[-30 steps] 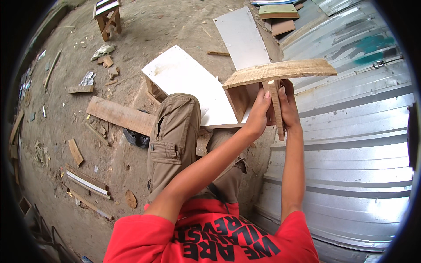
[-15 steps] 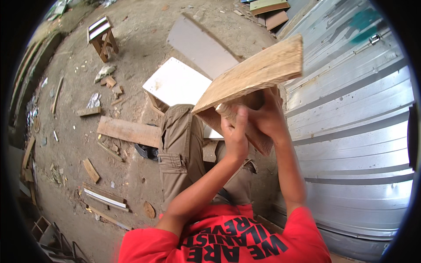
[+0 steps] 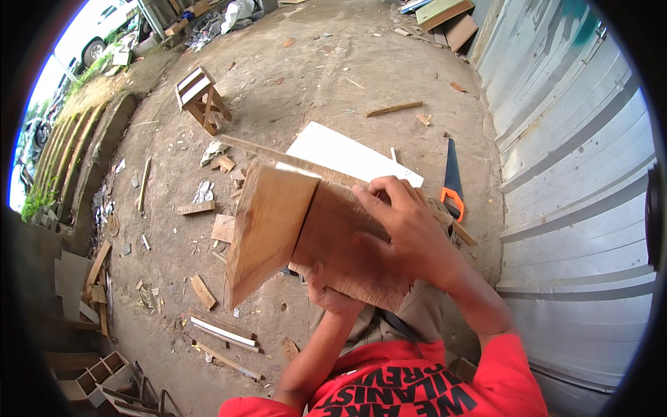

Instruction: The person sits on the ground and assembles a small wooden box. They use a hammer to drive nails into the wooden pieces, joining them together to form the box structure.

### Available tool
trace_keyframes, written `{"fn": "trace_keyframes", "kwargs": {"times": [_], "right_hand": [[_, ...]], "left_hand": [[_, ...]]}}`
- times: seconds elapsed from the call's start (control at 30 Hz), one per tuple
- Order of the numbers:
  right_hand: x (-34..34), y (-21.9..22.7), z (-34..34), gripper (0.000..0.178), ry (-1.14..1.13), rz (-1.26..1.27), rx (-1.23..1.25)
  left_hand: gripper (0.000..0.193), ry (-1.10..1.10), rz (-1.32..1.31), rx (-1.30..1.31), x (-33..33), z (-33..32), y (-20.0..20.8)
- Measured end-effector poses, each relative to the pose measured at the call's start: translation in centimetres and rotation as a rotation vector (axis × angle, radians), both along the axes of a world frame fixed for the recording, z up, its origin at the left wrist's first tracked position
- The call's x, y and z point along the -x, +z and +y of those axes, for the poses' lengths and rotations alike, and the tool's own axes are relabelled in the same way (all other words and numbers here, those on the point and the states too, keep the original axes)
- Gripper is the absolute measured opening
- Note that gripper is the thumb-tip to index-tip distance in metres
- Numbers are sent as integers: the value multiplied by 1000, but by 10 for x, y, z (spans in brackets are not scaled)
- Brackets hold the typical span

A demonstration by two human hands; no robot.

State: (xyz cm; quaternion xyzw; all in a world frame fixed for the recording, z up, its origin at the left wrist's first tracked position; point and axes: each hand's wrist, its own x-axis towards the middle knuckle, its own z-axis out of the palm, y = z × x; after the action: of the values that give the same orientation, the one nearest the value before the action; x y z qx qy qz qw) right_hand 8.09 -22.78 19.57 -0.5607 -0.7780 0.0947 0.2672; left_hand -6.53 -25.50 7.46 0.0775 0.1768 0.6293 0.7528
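Observation:
A wooden piece made of joined boards is held up over my lap. Its pale board (image 3: 272,222) stands at an angle against a darker brown board (image 3: 347,240), with a dark line between them. My left hand (image 3: 335,297) grips the brown board's near edge, thumb up against the face, other fingers hidden beneath. Across the right end lies my right hand (image 3: 410,226), closed on the board with its fingers bent at the far edge; part of it is smeared by motion. Behind the piece, a white panel (image 3: 347,151) shows partly covered.
A handsaw (image 3: 453,182) with an orange handle lies to the right, near a corrugated metal wall (image 3: 570,187). A small wooden stool (image 3: 201,97) stands at the far left. Wood offcuts (image 3: 203,292) and scraps litter the dirt floor. Stacked boards (image 3: 445,15) sit at the back.
The wooden piece has swung left and down and turned, so the brown board's face now shows. My right hand moved onto that board; my left hand shifted to its near edge. The saw came into view.

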Motion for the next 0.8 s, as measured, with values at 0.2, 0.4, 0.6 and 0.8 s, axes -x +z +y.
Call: {"fn": "trace_keyframes", "kwargs": {"times": [0.2, 0.4, 0.6, 0.8], "right_hand": [[25, -14, -22, 56, 10, -100, -49], [16, -15, -22, 59, -33, -17, 6], [14, -14, -24, 67, -117, 206, 54], [11, -13, -24, 70, -127, 232, 45]], "left_hand": [[84, -27, -142, -194, 18, -20, -34], [83, 4, 4, -97, 16, -26, -25], [86, -47, 106, -50, 15, -32, -15], [89, -9, -630, -193, 6, -39, -33]]}}
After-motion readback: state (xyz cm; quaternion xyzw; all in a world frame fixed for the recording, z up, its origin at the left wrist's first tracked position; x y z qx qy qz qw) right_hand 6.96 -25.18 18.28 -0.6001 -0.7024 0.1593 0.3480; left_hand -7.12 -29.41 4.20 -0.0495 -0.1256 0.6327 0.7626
